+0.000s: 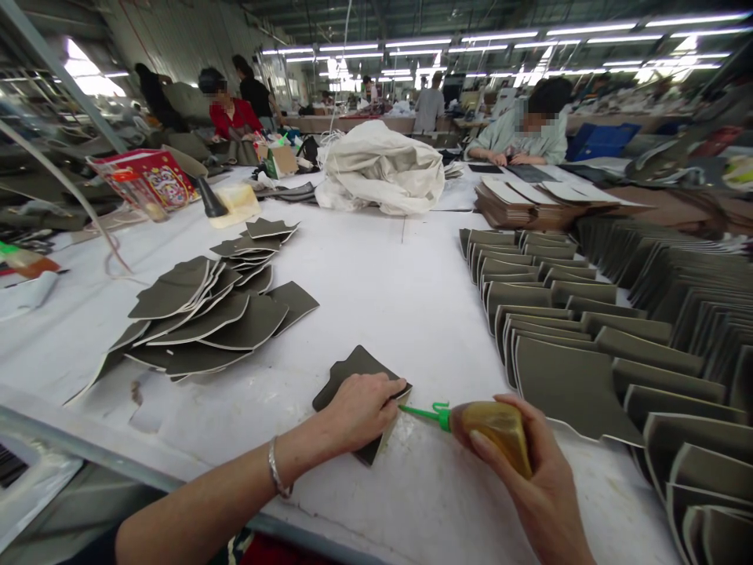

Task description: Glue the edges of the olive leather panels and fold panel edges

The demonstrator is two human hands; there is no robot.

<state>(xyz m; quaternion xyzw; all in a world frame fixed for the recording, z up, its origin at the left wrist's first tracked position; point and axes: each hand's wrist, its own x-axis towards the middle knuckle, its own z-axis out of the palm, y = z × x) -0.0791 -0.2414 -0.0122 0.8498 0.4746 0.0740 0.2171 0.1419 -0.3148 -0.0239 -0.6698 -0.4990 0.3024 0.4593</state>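
Observation:
My left hand [360, 410] presses down on a small stack of dark olive cut pieces [353, 369] lying on the white table [382, 290], fingers curled over the stack's right edge. In my right hand [529, 479] I grip a brown glue bottle [497, 428] with a green nozzle [420, 412]. The nozzle tip points left and touches the edge of the stack next to my left fingertips.
A fanned heap of olive pieces [212, 314] lies to the left. Rows of overlapped pieces [565, 329] fill the right side. A white bundled sack [382, 169] and a red box [147, 180] stand further back. Other people sit at the far tables.

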